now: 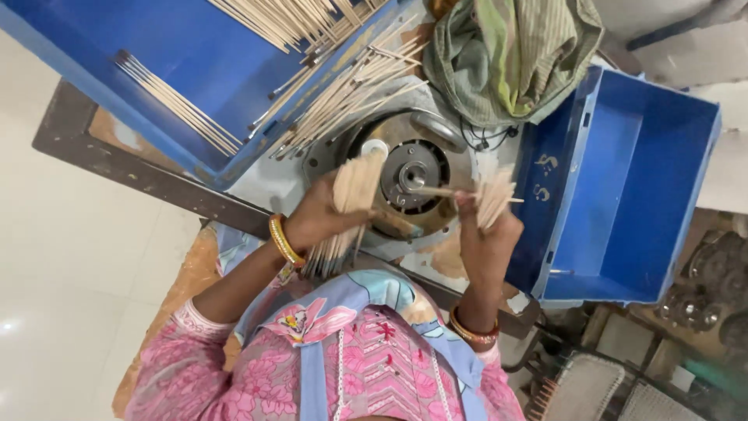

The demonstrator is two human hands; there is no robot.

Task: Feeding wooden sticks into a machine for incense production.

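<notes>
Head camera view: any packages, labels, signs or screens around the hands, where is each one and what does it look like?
No packages or screens show.
Pale painted markings: on the outer side wall of the open blue metal box, right of the right hand; small curly shapes, whitish on blue.
Nothing marked shows by the left hand, which grips a bundle of thin pale wooden sticks.

We see a thick bundle of thin pale sticks [348, 204] gripped upright in the left hand [315, 221], its top fanned out beside the round metal machine head [411, 178] and its lower ends splaying below the fist. A smaller bunch of sticks [492, 199] sits in the right hand [485, 234], fanned up and outward, and we see a single stick [433, 191] lying level from that hand toward the hub at the centre of the machine head
</notes>
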